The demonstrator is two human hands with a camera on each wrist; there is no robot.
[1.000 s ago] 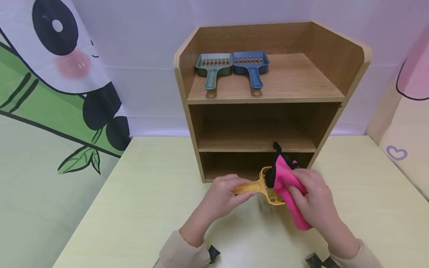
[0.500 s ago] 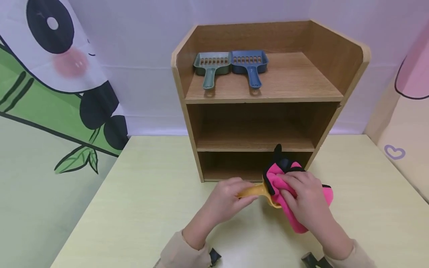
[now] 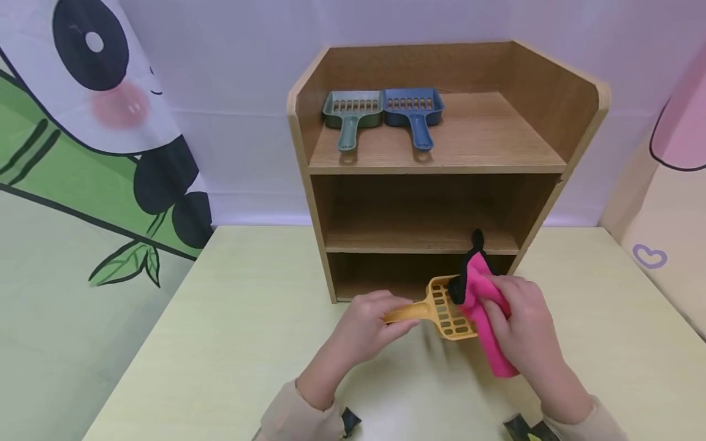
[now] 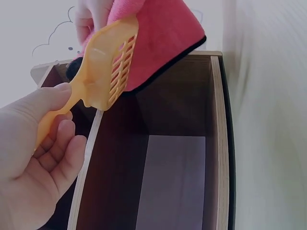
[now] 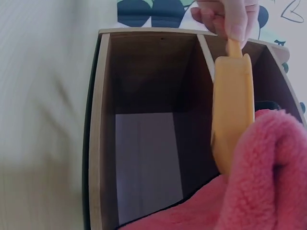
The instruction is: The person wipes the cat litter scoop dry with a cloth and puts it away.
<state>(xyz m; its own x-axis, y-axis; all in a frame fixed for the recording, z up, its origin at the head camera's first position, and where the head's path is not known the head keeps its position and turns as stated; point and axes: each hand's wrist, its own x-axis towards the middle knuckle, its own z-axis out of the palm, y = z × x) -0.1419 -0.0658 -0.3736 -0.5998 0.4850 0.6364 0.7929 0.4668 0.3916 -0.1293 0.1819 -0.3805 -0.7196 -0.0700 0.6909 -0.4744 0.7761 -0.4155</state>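
Observation:
My left hand [image 3: 375, 321] grips the handle of a yellow slotted litter scoop [image 3: 449, 312], held above the table in front of the shelf. A pink cloth with black edging [image 3: 485, 306] is bunched in my right hand [image 3: 521, 318], pinched between thumb and fingers. The cloth lies against the far right part of the scoop and hides that side. In the left wrist view, thumb and fingers curl round the scoop's handle, and the cloth [image 4: 163, 43] hangs behind the slotted head. Fluffy cloth [image 5: 264, 177] fills the lower right of the right wrist view; the right fingers are hidden there.
A wooden shelf unit [image 3: 436, 168] stands on the pale table [image 3: 248, 343] just beyond my hands. On its top board a grey-green scoop [image 3: 353, 110] and a blue scoop [image 3: 413, 109] lie side by side, handles toward me. Purple fabric [image 3: 237, 110] hangs behind.
The cloth first covered most of the scoop's head half a second ago. Now my right hand has drawn it rightward, baring the slots. My left hand has barely moved.

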